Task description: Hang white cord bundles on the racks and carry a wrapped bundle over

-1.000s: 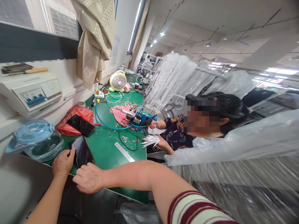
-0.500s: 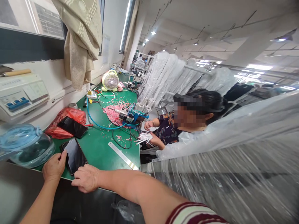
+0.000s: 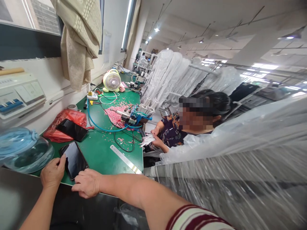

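Co-worker's hand (image 3: 156, 130) nears white bundle (image 3: 146, 140); fingers (image 3: 62, 160) stay by phone (image 3: 74, 161).

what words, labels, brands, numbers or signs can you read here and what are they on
No text is legible.
Ruler: markings too small to read.
Switch box: faint marks, too blurred to read.
Posted sheet: any print too blurred to read.
Nearer phone: no readable text.

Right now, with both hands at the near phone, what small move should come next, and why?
I'd probably nudge the near phone slightly farther onto the green table: its near end is close to the table edge, the left hand is at its left side, and the right hand is curled at its near right corner.
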### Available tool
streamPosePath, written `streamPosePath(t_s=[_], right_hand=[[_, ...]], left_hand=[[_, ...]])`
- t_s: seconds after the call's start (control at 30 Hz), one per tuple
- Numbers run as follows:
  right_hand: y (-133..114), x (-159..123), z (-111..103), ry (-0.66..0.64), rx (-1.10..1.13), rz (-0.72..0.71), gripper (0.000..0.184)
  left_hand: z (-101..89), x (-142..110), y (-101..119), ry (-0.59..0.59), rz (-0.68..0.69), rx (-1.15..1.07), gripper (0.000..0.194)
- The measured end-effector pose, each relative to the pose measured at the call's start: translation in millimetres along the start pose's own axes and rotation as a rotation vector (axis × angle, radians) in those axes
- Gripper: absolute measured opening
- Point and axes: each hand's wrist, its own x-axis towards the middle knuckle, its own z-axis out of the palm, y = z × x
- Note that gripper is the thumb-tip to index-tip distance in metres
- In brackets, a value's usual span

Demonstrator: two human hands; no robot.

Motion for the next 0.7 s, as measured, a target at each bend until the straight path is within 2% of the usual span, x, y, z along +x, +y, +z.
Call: streamPosePath(t_s=[0.3,0.7], right_hand=[[-1.1,-0.2,4.0,0.035,-0.004,0.005,0.027],[0.5,0.9,8.4,0.052,-0.028,-0.002,0.028]], left_hand=[[-4.8,-3.4,2.7,-0.008,0.010,-0.038,0.044],[-1.5,-2.2,-0.1,-0.006,0.026,-0.035,0.045]])
